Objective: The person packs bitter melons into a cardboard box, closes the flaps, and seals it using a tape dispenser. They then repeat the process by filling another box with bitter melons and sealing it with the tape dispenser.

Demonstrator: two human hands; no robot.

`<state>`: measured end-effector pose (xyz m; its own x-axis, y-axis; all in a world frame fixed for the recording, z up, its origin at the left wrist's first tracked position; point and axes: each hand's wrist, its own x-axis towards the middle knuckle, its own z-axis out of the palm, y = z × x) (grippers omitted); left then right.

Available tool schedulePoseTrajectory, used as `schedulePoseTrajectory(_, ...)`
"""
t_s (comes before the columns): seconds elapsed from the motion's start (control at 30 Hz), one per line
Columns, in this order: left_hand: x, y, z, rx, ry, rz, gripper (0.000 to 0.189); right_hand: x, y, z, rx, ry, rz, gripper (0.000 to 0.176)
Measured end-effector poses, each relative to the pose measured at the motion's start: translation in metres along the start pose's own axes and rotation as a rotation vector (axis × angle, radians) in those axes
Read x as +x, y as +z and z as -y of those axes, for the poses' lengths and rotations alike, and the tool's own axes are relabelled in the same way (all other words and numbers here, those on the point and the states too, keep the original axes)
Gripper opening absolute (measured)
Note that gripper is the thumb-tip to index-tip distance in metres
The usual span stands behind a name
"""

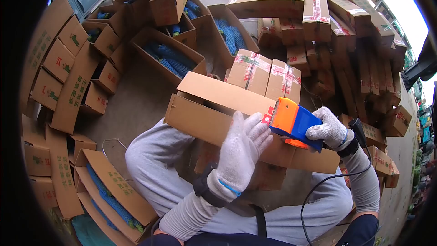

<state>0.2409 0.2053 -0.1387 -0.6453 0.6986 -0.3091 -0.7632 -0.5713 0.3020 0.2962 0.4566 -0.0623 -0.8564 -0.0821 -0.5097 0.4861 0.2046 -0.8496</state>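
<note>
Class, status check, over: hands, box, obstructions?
Left hand open at box, gap showing. Right hand gripping tape gun. Possible snag: cord near right forearm.

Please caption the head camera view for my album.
Gloved left hand open over a long cardboard box, gloved right hand gripping an orange-and-blue tape dispenser.

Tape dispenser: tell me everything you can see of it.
The tape dispenser looks plastic: a blue body, an orange section towards the carton, a toothed edge at that end, and a rounded orange part low on the near side. The gloved right hand grips its blue end, holding it slanted over the long carton. Red-marked tape shows beside the teeth; whether they touch is unclear.
</note>
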Motion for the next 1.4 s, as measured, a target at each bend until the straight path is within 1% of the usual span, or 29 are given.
schedulePoseTrajectory(0.03,0.006,0.001,0.004,-0.070,-0.093,0.061,0.068,0.000,0.001,0.002,0.001,0.007,0.001,0.051)
schedulePoseTrajectory(0.07,0.009,0.007,0.009,-0.108,-0.103,0.019,0.059,0.000,0.002,0.003,0.003,0.011,0.001,0.051)
schedulePoseTrajectory(0.1,0.009,0.022,0.017,-0.113,0.024,-0.009,0.046,0.000,0.002,0.001,-0.005,0.002,-0.011,0.050)
schedulePoseTrajectory(0.17,0.025,0.015,0.036,-0.057,0.122,0.012,0.036,-0.002,0.006,0.003,-0.035,-0.025,-0.045,0.049)
schedulePoseTrajectory(0.27,0.041,-0.004,0.042,0.469,0.481,0.074,0.030,-0.001,0.005,0.003,-0.032,-0.020,-0.025,0.050)
schedulePoseTrajectory(0.33,0.047,-0.009,0.031,0.596,0.549,0.051,0.028,-0.001,0.011,0.014,-0.092,0.022,-0.036,0.050)
schedulePoseTrajectory(0.4,0.053,-0.012,0.023,0.455,0.452,0.016,0.027,0.000,0.013,0.019,-0.132,0.060,-0.035,0.049)
schedulePoseTrajectory(0.47,0.045,0.003,-0.003,0.227,0.327,-0.037,0.027,-0.001,0.005,0.021,-0.159,0.090,-0.016,0.048)
schedulePoseTrajectory(0.5,0.041,0.010,-0.021,0.090,0.254,-0.063,0.027,-0.007,-0.002,0.026,-0.182,0.148,-0.014,0.046)
schedulePoseTrajectory(0.57,0.043,-0.027,-0.083,-0.030,0.486,-0.057,0.027,-0.027,-0.020,0.017,-0.354,0.134,-0.079,0.044)
schedulePoseTrajectory(0.6,0.028,-0.031,-0.122,0.039,0.520,-0.202,0.029,-0.036,-0.022,0.017,-0.318,0.203,-0.078,0.043)
schedulePoseTrajectory(0.63,0.019,-0.041,-0.155,0.013,0.592,-0.235,0.031,-0.044,-0.024,0.015,-0.279,0.272,-0.076,0.043)
schedulePoseTrajectory(0.67,0.002,-0.036,-0.182,0.146,0.666,-0.273,0.033,-0.043,-0.028,0.002,-0.341,0.226,-0.049,0.042)
schedulePoseTrajectory(0.73,-0.006,-0.040,-0.220,0.276,0.728,-0.289,0.034,-0.032,-0.009,0.015,-0.334,0.245,-0.069,0.042)
schedulePoseTrajectory(0.77,-0.004,-0.046,-0.231,0.350,0.750,-0.313,0.034,-0.026,0.001,0.027,-0.337,0.255,-0.074,0.042)
schedulePoseTrajectory(0.8,0.003,-0.059,-0.236,0.399,0.724,-0.336,0.034,-0.020,0.007,0.040,-0.290,0.307,-0.081,0.046)
schedulePoseTrajectory(0.87,0.016,-0.081,-0.243,0.469,0.659,-0.361,0.035,-0.009,0.011,0.053,-0.327,0.333,-0.094,0.049)
schedulePoseTrajectory(0.9,0.017,-0.087,-0.244,0.427,0.621,-0.323,0.034,-0.007,0.013,0.056,-0.341,0.358,-0.102,0.051)
schedulePoseTrajectory(0.97,0.021,-0.100,-0.243,0.446,0.635,-0.314,0.033,0.002,0.012,0.050,-0.469,0.303,-0.145,0.056)
schedulePoseTrajectory(1.03,0.039,-0.127,-0.245,0.489,0.553,-0.367,0.033,0.010,0.013,0.044,-0.548,0.279,-0.170,0.059)
schedulePoseTrajectory(1.07,0.049,-0.141,-0.240,0.502,0.503,-0.356,0.031,0.014,0.016,0.048,-0.581,0.301,-0.164,0.060)
schedulePoseTrajectory(1.1,0.056,-0.150,-0.232,0.574,0.393,-0.488,0.031,0.017,0.019,0.052,-0.585,0.318,-0.168,0.061)
schedulePoseTrajectory(1.17,0.067,-0.188,-0.213,0.674,0.115,-0.432,0.034,0.022,0.023,0.059,-0.587,0.364,-0.174,0.062)
schedulePoseTrajectory(1.2,0.062,-0.193,-0.192,0.681,0.043,-0.337,0.033,0.024,0.023,0.056,-0.560,0.330,-0.186,0.060)
schedulePoseTrajectory(1.23,0.059,-0.196,-0.174,0.690,-0.031,-0.238,0.034,0.028,0.026,0.061,-0.638,0.353,-0.184,0.061)
schedulePoseTrajectory(1.27,0.070,-0.214,-0.170,1.324,0.099,0.005,0.036,0.034,0.027,0.063,-0.695,0.380,-0.191,0.063)
schedulePoseTrajectory(1.3,0.081,-0.234,-0.165,1.916,0.396,0.151,0.039,0.037,0.028,0.063,-0.748,0.411,-0.201,0.064)
schedulePoseTrajectory(1.33,0.082,-0.235,-0.167,2.062,0.482,0.245,0.042,0.037,0.031,0.067,-0.771,0.417,-0.191,0.066)
schedulePoseTrajectory(1.4,0.077,-0.232,-0.158,1.940,0.457,0.121,0.043,0.038,0.032,0.063,-0.764,0.412,-0.192,0.071)
